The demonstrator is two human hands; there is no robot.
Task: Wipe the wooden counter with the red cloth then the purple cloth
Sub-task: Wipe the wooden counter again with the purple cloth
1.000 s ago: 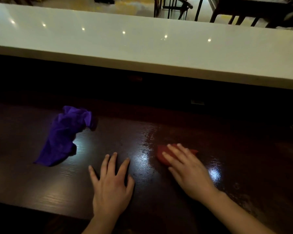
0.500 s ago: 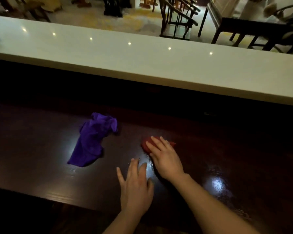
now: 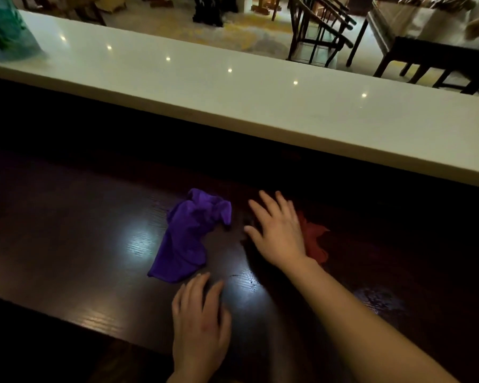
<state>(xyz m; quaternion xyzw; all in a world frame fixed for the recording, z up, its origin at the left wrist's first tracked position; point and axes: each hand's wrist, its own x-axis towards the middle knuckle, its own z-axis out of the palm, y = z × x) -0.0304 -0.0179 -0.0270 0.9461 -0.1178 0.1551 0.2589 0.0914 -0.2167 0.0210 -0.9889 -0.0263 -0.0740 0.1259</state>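
Note:
The dark wooden counter [image 3: 67, 217] runs across the lower view. A crumpled purple cloth [image 3: 188, 239] lies on it near the middle. To its right, my right hand [image 3: 277, 230] rests flat with fingers spread, fingertips a short gap from the purple cloth. The red cloth [image 3: 314, 239] lies bunched just right of that hand, mostly uncovered; only the hand's outer edge overlaps it. My left hand [image 3: 199, 322] lies palm down near the front edge, just below the purple cloth, holding nothing.
A raised white ledge [image 3: 233, 92] runs along the back of the counter, with a teal object [image 3: 3, 29] on its far left end. Beyond it stand dark chairs [image 3: 318, 31] and a table [image 3: 426, 51]. Wet streaks shine on the wood at the right.
My right hand has slid left off the red cloth toward the purple cloth; the red cloth now lies exposed beside it. The view has shifted, placing both cloths nearer the centre.

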